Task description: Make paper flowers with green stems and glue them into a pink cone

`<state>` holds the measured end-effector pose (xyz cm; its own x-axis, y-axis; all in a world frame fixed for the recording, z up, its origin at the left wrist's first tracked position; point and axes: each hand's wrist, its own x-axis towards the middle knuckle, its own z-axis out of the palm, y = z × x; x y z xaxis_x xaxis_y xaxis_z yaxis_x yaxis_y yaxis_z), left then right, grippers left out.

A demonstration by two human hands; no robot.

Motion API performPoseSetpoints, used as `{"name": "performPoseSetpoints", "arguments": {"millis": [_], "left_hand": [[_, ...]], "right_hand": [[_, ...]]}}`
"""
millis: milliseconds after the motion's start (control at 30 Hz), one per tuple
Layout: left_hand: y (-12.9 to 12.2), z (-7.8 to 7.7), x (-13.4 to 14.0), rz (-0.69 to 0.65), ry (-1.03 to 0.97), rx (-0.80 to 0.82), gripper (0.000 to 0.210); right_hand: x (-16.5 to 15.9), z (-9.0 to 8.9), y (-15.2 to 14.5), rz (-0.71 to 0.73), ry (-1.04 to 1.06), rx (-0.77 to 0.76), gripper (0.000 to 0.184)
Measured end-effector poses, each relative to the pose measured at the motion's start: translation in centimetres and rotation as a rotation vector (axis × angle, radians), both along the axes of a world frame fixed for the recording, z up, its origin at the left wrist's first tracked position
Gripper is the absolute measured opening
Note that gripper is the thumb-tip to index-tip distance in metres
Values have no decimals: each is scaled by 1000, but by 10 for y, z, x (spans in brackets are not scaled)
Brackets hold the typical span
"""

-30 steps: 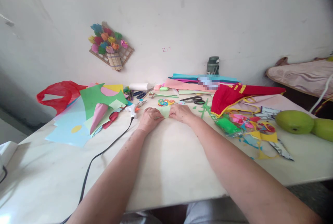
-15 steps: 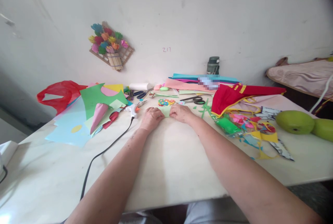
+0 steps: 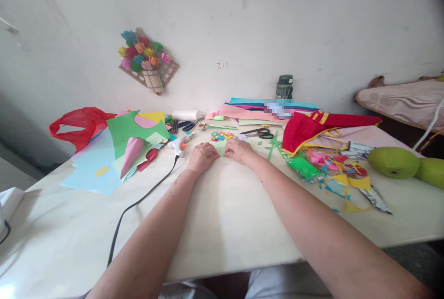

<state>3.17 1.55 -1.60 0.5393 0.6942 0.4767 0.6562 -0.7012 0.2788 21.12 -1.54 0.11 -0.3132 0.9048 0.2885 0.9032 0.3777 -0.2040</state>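
A small piece of light green paper [image 3: 219, 149] lies between my hands at the middle of the table. My left hand [image 3: 204, 156] has its curled fingers closed on the paper's left side. At the right side, the fingers of my right hand [image 3: 240, 151] pinch the same piece; the fingertips partly hide its edges. Just beyond the paper sit several colourful paper flowers [image 3: 222, 136]. To the left of my left hand rests a white hot glue gun [image 3: 176, 146] with a black cord. Black-handled scissors [image 3: 262, 133] lie behind my right hand.
On the left are coloured paper sheets [image 3: 92, 165], a pink paper cone [image 3: 132, 154] and a red plastic bag [image 3: 85, 125]. To the right lie a red cloth [image 3: 308, 127], a green packet [image 3: 303, 168], paper scraps and a green gourd-shaped object [image 3: 393, 162]. A bottle [image 3: 284, 87] stands near the wall.
My right hand has shifted very slightly left along the light green paper. My left hand stays nearly in place, and the other things on the table have not moved.
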Motion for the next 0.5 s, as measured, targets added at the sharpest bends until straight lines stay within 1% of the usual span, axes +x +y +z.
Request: {"name": "performPoseSetpoints", "arguments": {"millis": [167, 300, 500], "left_hand": [[4, -4, 0, -11, -95, -59, 5], [5, -4, -1, 15, -181, -154, 5], [-1, 1, 0, 96, -180, -238, 8]], "right_hand": [[1, -4, 3, 30, 68, 15, 8], [1, -9, 8, 39, 109, 25, 6], [-1, -10, 10, 11, 127, -10, 8]]}}
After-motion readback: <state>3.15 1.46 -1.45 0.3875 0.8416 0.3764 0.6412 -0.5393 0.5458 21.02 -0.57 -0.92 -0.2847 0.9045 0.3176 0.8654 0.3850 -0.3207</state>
